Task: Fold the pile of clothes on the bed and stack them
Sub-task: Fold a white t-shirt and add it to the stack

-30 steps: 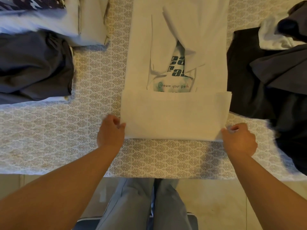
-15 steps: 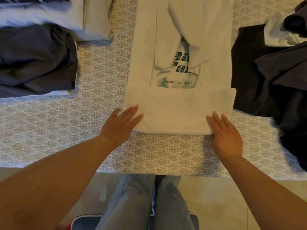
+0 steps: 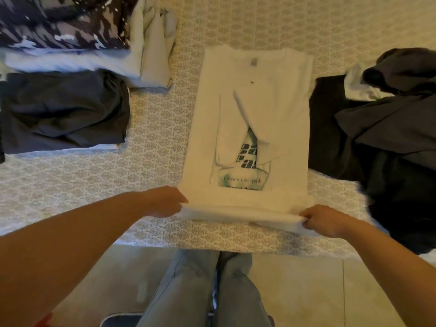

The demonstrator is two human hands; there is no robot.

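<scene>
1. Shirt (image 3: 250, 119) lies flat at centre frame on the bed (image 3: 155, 147), sleeves tucked in, its near end folded over into a thick band at lower centre.
2. We see the left hand (image 3: 162, 201) pinching the band's left corner and the right hand (image 3: 323, 220) pinching its right corner; the two hands sit well apart, each clamped on cloth.
3. We judge the main risk is an uneven lift: if one hand leads, the band skews and the tucked sleeves slide out.
4. We also think a loose pinch could catch only the top layer, so the fold opens as it travels up the frame.
5. The shirt's right edge lies just beside the dark pile (image 3: 377, 147) at right frame; a wide swing could drag that cloth along.
6. The bed wears a pale patterned sheet, soft enough to bunch under a pull.
7. Folded stacks sit at upper left: a grey one (image 3: 63, 112) nearest, a camouflage one (image 3: 59, 22) above it, a cream one (image 3: 153, 43) beside.
8. Below the bed edge we see pale floor tiles (image 3: 295, 291) and the person's trouser legs (image 3: 207, 291).
</scene>
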